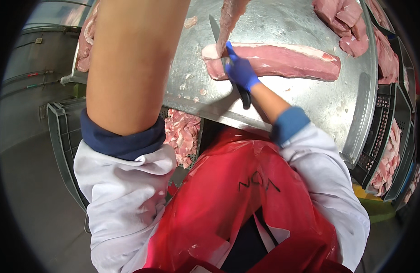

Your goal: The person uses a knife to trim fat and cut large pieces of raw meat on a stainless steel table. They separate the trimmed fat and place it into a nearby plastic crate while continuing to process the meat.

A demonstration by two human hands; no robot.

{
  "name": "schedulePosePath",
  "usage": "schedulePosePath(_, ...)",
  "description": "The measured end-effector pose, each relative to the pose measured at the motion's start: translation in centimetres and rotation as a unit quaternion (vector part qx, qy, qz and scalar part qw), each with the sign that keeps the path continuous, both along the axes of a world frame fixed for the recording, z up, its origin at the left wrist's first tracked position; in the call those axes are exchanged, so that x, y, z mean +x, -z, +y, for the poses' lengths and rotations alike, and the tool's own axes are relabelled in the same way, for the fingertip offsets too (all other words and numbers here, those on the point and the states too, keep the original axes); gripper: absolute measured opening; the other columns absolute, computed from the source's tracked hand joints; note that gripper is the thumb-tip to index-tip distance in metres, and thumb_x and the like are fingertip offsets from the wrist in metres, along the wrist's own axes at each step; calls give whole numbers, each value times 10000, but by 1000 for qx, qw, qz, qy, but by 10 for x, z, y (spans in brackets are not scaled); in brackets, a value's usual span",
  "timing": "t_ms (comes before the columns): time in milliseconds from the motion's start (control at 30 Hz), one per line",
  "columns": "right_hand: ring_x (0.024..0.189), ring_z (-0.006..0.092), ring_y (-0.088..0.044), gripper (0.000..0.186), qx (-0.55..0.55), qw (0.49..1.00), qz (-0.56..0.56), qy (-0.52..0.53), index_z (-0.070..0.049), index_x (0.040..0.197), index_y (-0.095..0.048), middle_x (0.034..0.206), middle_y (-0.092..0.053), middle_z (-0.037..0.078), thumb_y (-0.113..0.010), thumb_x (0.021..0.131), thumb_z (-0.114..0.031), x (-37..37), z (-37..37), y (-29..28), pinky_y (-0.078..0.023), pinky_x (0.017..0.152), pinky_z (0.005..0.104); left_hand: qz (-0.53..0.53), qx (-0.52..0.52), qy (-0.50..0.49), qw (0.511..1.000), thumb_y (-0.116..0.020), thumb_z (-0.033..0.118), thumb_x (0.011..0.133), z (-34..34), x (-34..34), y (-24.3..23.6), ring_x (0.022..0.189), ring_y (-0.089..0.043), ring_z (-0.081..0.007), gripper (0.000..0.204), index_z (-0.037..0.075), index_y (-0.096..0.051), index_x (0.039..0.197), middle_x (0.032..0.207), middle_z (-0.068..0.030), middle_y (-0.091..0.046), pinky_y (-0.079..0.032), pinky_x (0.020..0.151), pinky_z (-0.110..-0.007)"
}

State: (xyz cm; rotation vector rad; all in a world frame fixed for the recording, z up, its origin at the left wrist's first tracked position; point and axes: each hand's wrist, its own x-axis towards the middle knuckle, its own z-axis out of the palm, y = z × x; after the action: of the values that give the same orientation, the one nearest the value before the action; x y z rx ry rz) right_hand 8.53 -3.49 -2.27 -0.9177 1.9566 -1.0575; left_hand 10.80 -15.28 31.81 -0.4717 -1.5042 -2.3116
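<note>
My right hand (241, 72), in a blue glove, is closed around the dark handle of a knife (244, 97). Its blade points away from me and shows beyond a raised strip of meat (229, 22), which partly covers it. That strip rises from the left end of a long pink loin (287, 63) with a white fat edge, lying across the metal table (305, 100). My left forearm (132, 59) stretches up past the top edge of the picture, so the left hand is out of sight. Whether it holds the strip's upper end is hidden.
Large meat pieces (346, 25) lie at the table's far right, and more meat (86, 43) at its left edge. A crate of trimmings (182, 136) stands below the front edge. Dark crates (378, 132) with meat line the right side. Small scraps (202, 92) dot the table.
</note>
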Motion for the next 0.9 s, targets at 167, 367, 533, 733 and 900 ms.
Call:
schedulePosePath(167,866,433,-670,787,-154,985,76,33,-76,1590,-211,966,-662,310,-536,874,-39,71,37,38,-517,837,480,-16,-51,-87,995,-461,125,976,-17,70,11,657,-526,-139,162,35,-567,892,798,-79,-574,-425,571,-260)
schedulePosePath(367,639,366,-665,771,-114,992,-39,40,-179,1614,-164,719,-651,248,-487,917,-117,23,-23,-7,-529,657,481,-38,-106,-153,982,-482,158,968,-22,106,19,673,-543,-158,170,31,-573,904,812,-95,-588,-437,586,-279)
schedulePosePath(533,623,294,-659,721,-175,983,49,29,-171,1615,-149,769,-647,212,-493,988,-258,95,31,22,-525,601,437,-28,-172,-197,965,-499,185,962,-24,110,-9,685,-557,-174,184,27,-579,914,823,-109,-599,-447,599,-295)
schedulePosePath(733,516,161,-578,674,-137,973,-176,-62,-194,1585,-291,673,-606,103,-529,955,-172,32,8,-53,-530,556,324,11,-271,-193,943,-520,218,955,17,61,-51,701,-575,-194,208,23,-586,926,837,-125,-613,-458,614,-314)
schedulePosePath(900,558,135,-568,755,-75,976,-182,-92,-357,1605,-176,697,-595,70,-494,959,-129,27,127,-76,-544,601,311,58,-371,-140,916,-537,245,949,94,-15,-93,714,-589,-210,232,20,-592,936,848,-138,-625,-468,627,-330)
